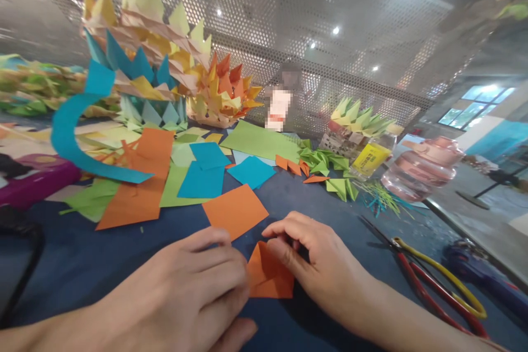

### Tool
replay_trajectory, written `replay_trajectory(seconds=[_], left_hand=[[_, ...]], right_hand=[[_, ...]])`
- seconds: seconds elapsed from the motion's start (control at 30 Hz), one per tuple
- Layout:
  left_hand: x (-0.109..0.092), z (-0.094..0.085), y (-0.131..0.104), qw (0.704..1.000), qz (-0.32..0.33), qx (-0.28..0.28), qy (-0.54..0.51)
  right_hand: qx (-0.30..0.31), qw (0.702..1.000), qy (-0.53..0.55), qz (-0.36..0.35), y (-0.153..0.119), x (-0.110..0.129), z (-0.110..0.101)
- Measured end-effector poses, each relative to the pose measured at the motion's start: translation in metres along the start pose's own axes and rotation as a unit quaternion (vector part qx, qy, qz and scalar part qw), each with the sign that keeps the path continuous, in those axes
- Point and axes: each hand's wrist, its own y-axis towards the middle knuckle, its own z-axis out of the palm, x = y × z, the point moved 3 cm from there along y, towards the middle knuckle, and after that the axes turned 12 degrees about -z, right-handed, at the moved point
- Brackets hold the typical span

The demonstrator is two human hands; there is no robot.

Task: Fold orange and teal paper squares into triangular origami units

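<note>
Legible text: none. Label, yellow, rectangular (370,159): wrapping the front of a clear plastic bottle (388,139) and carrying a slanting row of dark characters, too small and blurred for reading. Marking, pale yellow, oval (51,158): sitting on the purple plastic tool (37,179) at the left edge, showing no readable lettering. Patch, red, pixelated (277,118): appearing on the light-coloured clothing of a person (279,102) in the background, its content being indiscernible.
</note>
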Motion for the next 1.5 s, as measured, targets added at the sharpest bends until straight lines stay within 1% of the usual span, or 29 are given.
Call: replay_trajectory(seconds=[0.23,0.33,0.43,0.47,0.53,0.6,0.67,0.8,0.93,1.03,1.07,1.23,1.43,1.5], left_hand=[[0.001,-0.002,0.000,1.000,-0.002,-0.007,0.026],[0.002,0.000,-0.002,0.999,-0.009,-0.009,0.043],[0.001,0.003,-0.001,0.998,-0.020,-0.025,0.056],[0.001,0.003,-0.001,0.998,-0.023,-0.031,0.058],[0.001,0.004,-0.002,0.997,-0.021,-0.033,0.063],[0.000,0.004,-0.003,0.997,-0.014,-0.029,0.070],[0.000,0.003,-0.004,0.996,-0.008,-0.032,0.078],[-0.001,0.003,-0.004,0.996,-0.005,-0.040,0.076],[0.001,0.002,-0.003,0.997,-0.020,-0.056,0.051],[0.002,0.001,-0.001,0.997,-0.034,-0.052,0.043],[0.002,0.001,-0.001,0.997,-0.029,-0.053,0.042],[0.004,0.000,0.003,0.995,0.040,-0.057,0.068],[0.005,0.001,0.001,0.993,0.056,-0.063,0.083],[0.004,0.003,-0.003,0.992,0.058,-0.052,0.100]], right_hand=[[-0.004,1.000,0.015,0.007,-0.004,0.005,-0.001],[0.036,0.999,0.023,0.025,-0.009,0.008,-0.005],[0.076,0.996,0.019,0.031,-0.012,0.011,-0.010],[0.080,0.996,0.015,0.023,-0.013,0.012,-0.010],[0.064,0.998,0.013,-0.003,-0.013,0.012,-0.010],[0.027,0.998,0.028,-0.039,-0.012,0.010,-0.007],[0.002,0.996,0.044,-0.074,-0.012,0.008,-0.002],[-0.006,0.992,0.060,-0.114,-0.012,0.007,0.002],[-0.012,0.987,0.056,-0.150,-0.013,0.010,0.000],[-0.001,0.983,0.050,-0.175,-0.013,0.010,-0.002],[0.005,0.981,0.049,-0.187,-0.014,0.009,-0.003],[0.030,0.967,0.002,-0.254,-0.013,0.012,-0.008],[0.063,0.955,-0.073,-0.281,-0.013,0.017,-0.014],[0.061,0.950,-0.092,-0.293,-0.014,0.018,-0.014]])
